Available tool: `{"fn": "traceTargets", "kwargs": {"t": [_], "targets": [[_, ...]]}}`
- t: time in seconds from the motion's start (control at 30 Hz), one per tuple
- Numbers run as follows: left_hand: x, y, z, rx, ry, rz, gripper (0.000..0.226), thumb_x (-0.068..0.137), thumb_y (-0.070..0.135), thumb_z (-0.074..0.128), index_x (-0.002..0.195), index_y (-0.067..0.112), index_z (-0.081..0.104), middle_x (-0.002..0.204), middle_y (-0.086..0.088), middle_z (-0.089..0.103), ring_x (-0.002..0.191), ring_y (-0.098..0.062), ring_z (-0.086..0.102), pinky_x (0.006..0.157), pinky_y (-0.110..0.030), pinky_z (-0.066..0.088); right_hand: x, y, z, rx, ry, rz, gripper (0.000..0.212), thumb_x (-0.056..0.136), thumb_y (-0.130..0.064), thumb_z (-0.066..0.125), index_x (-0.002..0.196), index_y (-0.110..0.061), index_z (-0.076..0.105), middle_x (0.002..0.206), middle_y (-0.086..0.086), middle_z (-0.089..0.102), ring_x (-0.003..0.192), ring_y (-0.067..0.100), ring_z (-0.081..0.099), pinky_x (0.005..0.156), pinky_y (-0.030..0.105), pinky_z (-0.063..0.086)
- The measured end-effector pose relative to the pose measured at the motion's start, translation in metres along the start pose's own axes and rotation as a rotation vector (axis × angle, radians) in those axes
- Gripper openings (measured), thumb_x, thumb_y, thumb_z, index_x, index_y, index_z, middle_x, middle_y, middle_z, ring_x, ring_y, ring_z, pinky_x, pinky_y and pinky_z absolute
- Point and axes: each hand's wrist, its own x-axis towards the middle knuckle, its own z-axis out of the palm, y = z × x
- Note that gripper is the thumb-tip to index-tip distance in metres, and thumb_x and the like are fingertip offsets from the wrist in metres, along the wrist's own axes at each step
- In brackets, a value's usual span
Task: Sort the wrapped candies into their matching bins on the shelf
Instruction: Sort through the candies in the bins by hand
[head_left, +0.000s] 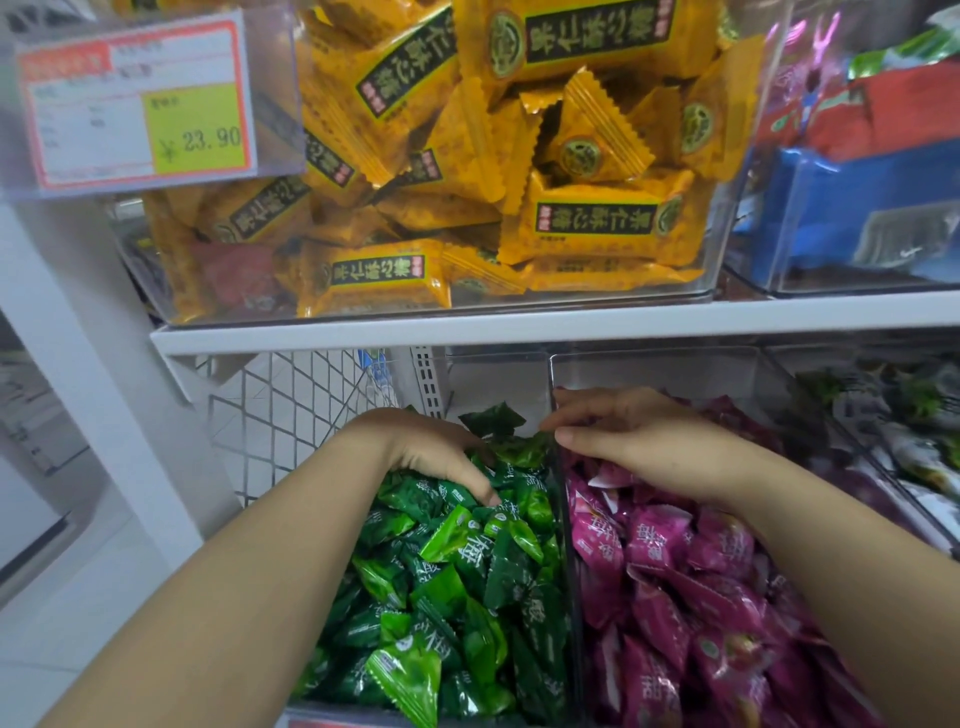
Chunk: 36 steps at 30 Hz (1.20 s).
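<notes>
The left hand (436, 457) is being laid palm-down on the green candies (457, 582). Its fingers are bent and their tips are being pushed among the wrappers toward 5 o'clock. Whether a candy is being gripped cannot be told.

These candies are being kept in the green bin (491, 382), which is heaped nearly full. At its 3 o'clock side a clear divider (565, 545) is separating it from the magenta bin (675, 369).

The right hand (649, 447) is being held over the magenta candies (675, 597). Its fingers are nearly straight and are being stretched toward 9 o'clock, just across the divider, with the thumb lying beneath them. Nothing is being seen between them.

The step in hand is judged to be a search of both heaps for strays. None is being shown on top, so the next move is likely to call for wrappers to be parted gently. Any odd colour found should be lifted over the divider.
</notes>
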Motion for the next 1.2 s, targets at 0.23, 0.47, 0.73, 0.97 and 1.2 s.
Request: {"fn": "traceTargets", "kwargs": {"t": [0.23, 0.47, 0.73, 0.97, 1.2], "targets": [[-0.005, 0.001, 0.003, -0.088, 0.049, 0.023, 0.055, 0.084, 0.042, 0.066, 0.133, 0.029, 0.045, 0.144, 0.001, 0.038, 0.130, -0.019, 0.036, 0.101, -0.030, 0.032, 0.001, 0.001, 0.000, 0.002, 0.014, -0.006, 0.011, 0.087, -0.035, 0.063, 0.094, -0.042, 0.069, 0.142, -0.018, 0.042, 0.109, 0.001, 0.055, 0.065, 0.008, 0.048], [-0.009, 0.001, 0.004, -0.110, 0.107, 0.049, 0.057, 0.084, 0.036, 0.067, 0.135, 0.030, 0.042, 0.144, 0.000, 0.040, 0.129, -0.019, 0.039, 0.098, -0.027, 0.032, -0.001, 0.000, 0.000, -0.010, 0.020, 0.004, 0.011, 0.088, -0.036, 0.063, 0.095, -0.041, 0.069, 0.139, -0.017, 0.046, 0.102, 0.001, 0.059, 0.066, 0.009, 0.048], [-0.011, 0.003, 0.004, -0.167, 0.086, 0.052, 0.046, 0.089, 0.053, 0.052, 0.128, 0.028, 0.051, 0.141, 0.004, 0.045, 0.129, -0.017, 0.041, 0.112, -0.039, 0.029, 0.000, -0.002, -0.001, -0.004, 0.020, 0.013, 0.014, 0.089, -0.032, 0.062, 0.100, -0.036, 0.069, 0.132, -0.015, 0.052, 0.098, 0.000, 0.058, 0.060, 0.004, 0.045], [-0.020, 0.002, 0.003, -0.287, 0.280, 0.167, 0.032, 0.086, 0.018, 0.063, 0.108, 0.037, 0.052, 0.117, 0.012, 0.059, 0.110, -0.009, 0.055, 0.098, -0.029, 0.043, -0.003, -0.003, -0.001, -0.068, 0.021, 0.008, 0.014, 0.088, -0.037, 0.062, 0.100, -0.039, 0.067, 0.128, -0.020, 0.048, 0.098, 0.007, 0.063, 0.072, 0.014, 0.051], [-0.054, 0.012, 0.003, -0.423, 0.844, 0.185, 0.025, 0.090, 0.026, 0.062, 0.114, 0.027, 0.060, 0.113, 0.011, 0.059, 0.096, -0.007, 0.060, 0.084, -0.022, 0.046, -0.015, -0.013, 0.002, -0.249, 0.105, -0.053, 0.025, 0.089, -0.034, 0.060, 0.113, -0.030, 0.065, 0.121, -0.006, 0.061, 0.098, 0.014, 0.063, 0.088, 0.028, 0.050]]}}
